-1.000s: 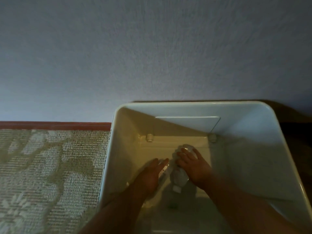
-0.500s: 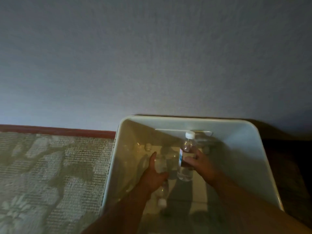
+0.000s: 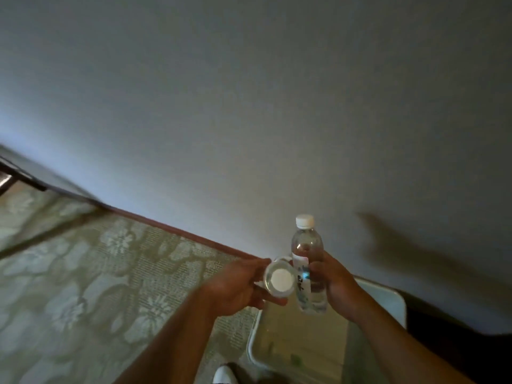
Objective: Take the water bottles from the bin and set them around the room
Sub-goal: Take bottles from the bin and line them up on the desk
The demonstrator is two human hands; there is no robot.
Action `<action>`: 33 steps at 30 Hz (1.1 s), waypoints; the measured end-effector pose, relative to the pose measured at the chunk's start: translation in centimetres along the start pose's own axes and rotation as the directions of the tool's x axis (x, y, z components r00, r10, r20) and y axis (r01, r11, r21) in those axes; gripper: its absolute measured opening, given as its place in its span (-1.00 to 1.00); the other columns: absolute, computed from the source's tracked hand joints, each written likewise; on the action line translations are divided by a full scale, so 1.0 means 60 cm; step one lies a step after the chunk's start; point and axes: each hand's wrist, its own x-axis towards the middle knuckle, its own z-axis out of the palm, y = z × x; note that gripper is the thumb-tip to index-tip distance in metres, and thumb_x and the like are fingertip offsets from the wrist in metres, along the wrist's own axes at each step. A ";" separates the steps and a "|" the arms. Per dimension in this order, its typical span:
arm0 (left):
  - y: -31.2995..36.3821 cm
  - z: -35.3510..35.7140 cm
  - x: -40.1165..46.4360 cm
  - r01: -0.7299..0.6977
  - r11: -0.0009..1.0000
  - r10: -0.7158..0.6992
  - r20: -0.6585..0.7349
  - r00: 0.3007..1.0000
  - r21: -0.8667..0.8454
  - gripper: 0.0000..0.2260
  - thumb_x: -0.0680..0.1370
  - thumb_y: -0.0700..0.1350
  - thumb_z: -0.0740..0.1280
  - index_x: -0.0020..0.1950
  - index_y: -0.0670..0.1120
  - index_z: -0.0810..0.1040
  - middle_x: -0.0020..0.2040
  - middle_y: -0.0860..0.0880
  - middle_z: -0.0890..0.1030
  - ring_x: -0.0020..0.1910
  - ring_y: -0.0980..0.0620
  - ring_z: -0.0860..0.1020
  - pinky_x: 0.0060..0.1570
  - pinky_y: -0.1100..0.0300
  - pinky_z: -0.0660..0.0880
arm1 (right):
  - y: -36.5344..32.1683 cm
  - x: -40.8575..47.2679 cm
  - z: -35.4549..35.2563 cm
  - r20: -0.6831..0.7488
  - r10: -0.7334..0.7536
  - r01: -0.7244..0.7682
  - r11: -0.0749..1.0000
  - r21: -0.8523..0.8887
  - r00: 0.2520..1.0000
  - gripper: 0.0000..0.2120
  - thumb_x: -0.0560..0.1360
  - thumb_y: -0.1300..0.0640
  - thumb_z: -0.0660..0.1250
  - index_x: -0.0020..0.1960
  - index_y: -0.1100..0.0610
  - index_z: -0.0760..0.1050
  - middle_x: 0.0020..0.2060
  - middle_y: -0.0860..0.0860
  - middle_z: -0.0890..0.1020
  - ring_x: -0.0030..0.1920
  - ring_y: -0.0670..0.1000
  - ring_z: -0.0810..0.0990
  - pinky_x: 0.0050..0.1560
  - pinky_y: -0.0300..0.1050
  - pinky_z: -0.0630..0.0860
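Note:
My right hand (image 3: 336, 286) grips a clear water bottle (image 3: 307, 261) upright by its labelled middle, white cap on top, held in the air above the bin. My left hand (image 3: 238, 286) holds a second water bottle (image 3: 279, 279) tipped toward me, so I see mostly its white cap end-on. The two bottles are side by side, nearly touching. The white plastic bin (image 3: 388, 297) stands on the floor below my hands, against the wall. Its inside is largely hidden by my arms.
A grey wall (image 3: 249, 106) fills the upper view, with a dark red skirting board (image 3: 171, 228) along its foot. Patterned green carpet (image 3: 83, 286) spreads to the left. Dark furniture (image 3: 457, 342) sits right of the bin. A white shoe tip (image 3: 224, 375) shows at the bottom.
Both hands have lifted out of the bin, each with a bottle. My head has risen and tilted, so the bin has dropped to the lower right of the view.

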 end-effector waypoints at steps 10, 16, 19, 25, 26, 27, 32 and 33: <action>0.194 -0.111 -0.415 -0.396 0.820 0.546 -0.356 0.758 0.414 -0.39 0.27 -0.04 0.67 0.14 0.35 0.44 -0.01 0.17 0.64 -0.05 0.24 0.61 -0.14 0.40 0.52 | -0.398 -0.082 0.408 0.291 -0.217 0.283 0.937 -0.207 0.932 -0.37 0.20 -0.20 0.54 0.22 -0.04 0.53 0.01 -0.01 0.74 0.01 -0.02 0.73 0.00 -0.05 0.65; 0.289 -0.296 -0.646 -0.533 0.728 0.684 -0.509 0.522 0.432 -0.32 0.29 0.05 0.65 0.35 0.11 0.47 0.19 -0.01 0.63 0.18 -0.01 0.62 0.16 0.02 0.60 | -0.523 -0.087 0.703 0.505 -0.278 0.353 0.934 -0.058 0.817 -0.28 0.25 -0.25 0.56 0.31 0.01 0.50 0.15 0.12 0.68 0.14 0.15 0.69 0.06 0.08 0.66; 0.324 -0.383 -0.757 -0.686 0.654 0.714 -0.558 0.422 0.318 -0.37 0.38 -0.09 0.59 0.36 0.00 0.37 0.08 -0.18 0.69 0.06 -0.13 0.69 0.01 0.03 0.65 | -0.569 -0.094 0.843 0.603 -0.307 0.392 0.920 -0.010 0.736 -0.32 0.33 -0.34 0.50 0.34 -0.04 0.51 0.19 0.11 0.67 0.20 0.17 0.67 0.09 0.10 0.65; 0.345 -0.546 -0.918 -0.714 0.614 0.664 -0.710 0.235 0.338 -0.57 0.46 -0.08 0.51 0.29 -0.06 0.50 0.15 -0.20 0.64 0.13 -0.18 0.65 0.15 -0.19 0.59 | -0.627 -0.067 1.095 0.772 -0.306 0.470 0.883 0.010 0.558 -0.47 0.48 -0.16 0.45 0.37 0.04 0.49 0.22 0.16 0.65 0.22 0.21 0.65 0.16 0.18 0.61; 0.345 -0.575 -0.939 -0.719 0.604 0.665 -0.715 0.217 0.344 -0.59 0.47 -0.09 0.49 0.28 -0.07 0.52 0.13 -0.19 0.66 0.12 -0.16 0.65 0.10 -0.10 0.62 | -0.634 -0.062 1.135 0.779 -0.312 0.489 0.872 0.007 0.545 -0.43 0.45 -0.19 0.47 0.37 0.03 0.48 0.21 0.15 0.65 0.21 0.20 0.66 0.17 0.19 0.61; 0.344 -0.605 -0.959 -0.718 0.596 0.670 -0.716 0.197 0.359 -0.63 0.48 -0.11 0.47 0.27 -0.07 0.55 0.11 -0.18 0.67 0.10 -0.14 0.66 0.04 0.01 0.63 | -0.640 -0.055 1.175 0.780 -0.319 0.508 0.861 0.002 0.538 -0.38 0.41 -0.22 0.48 0.37 0.03 0.47 0.20 0.13 0.66 0.21 0.19 0.66 0.19 0.21 0.59; 0.352 -0.752 -1.038 -0.710 0.595 0.616 -0.781 0.102 0.377 -0.64 0.45 -0.10 0.46 0.23 0.04 0.52 0.08 -0.19 0.66 0.08 -0.14 0.66 -0.01 0.06 0.64 | -0.653 0.008 1.373 0.827 -0.289 0.555 0.831 -0.033 0.482 -0.27 0.24 -0.38 0.51 0.28 -0.03 0.52 0.12 0.03 0.70 0.16 0.14 0.68 0.21 0.19 0.59; 0.356 -0.781 -1.052 -0.717 0.585 0.624 -0.775 0.098 0.380 -0.63 0.44 -0.05 0.48 0.23 0.06 0.52 0.05 -0.14 0.68 0.07 -0.11 0.67 -0.03 0.07 0.65 | -0.654 0.022 1.411 0.838 -0.279 0.557 0.829 -0.035 0.468 -0.30 0.22 -0.40 0.52 0.25 -0.08 0.54 0.10 0.01 0.70 0.14 0.12 0.68 0.21 0.21 0.60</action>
